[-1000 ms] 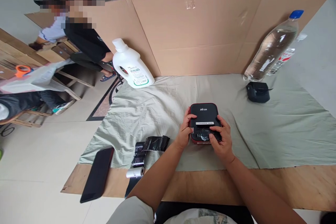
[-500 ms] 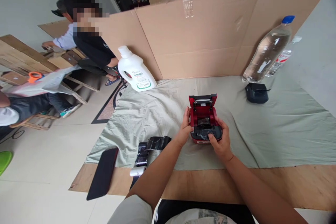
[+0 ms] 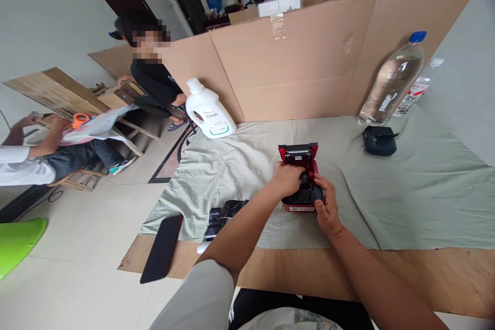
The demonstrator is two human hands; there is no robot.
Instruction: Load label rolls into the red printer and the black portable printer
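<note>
Left hand (image 3: 288,179) now inside open printer (image 3: 300,178); green cloth (image 3: 406,191), cardboard wall (image 3: 301,62).

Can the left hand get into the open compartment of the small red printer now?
Probably yes: the lid stands open and the left hand already reaches into the printer, while the right hand stays at its side.

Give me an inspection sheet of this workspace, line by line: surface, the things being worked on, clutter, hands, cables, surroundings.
Surface: wrinkled pale green cloth over brown cardboard sheet.
Work things: small red and black printer, lid raised.
Clutter: black phone, black wrapper, white jug, clear bottle, small black device.
Hands: left hand reaching into the open printer; right hand gripping its front corner.
Cables: nothing seen.
Surroundings: cardboard wall behind; other people seated at left.
</note>
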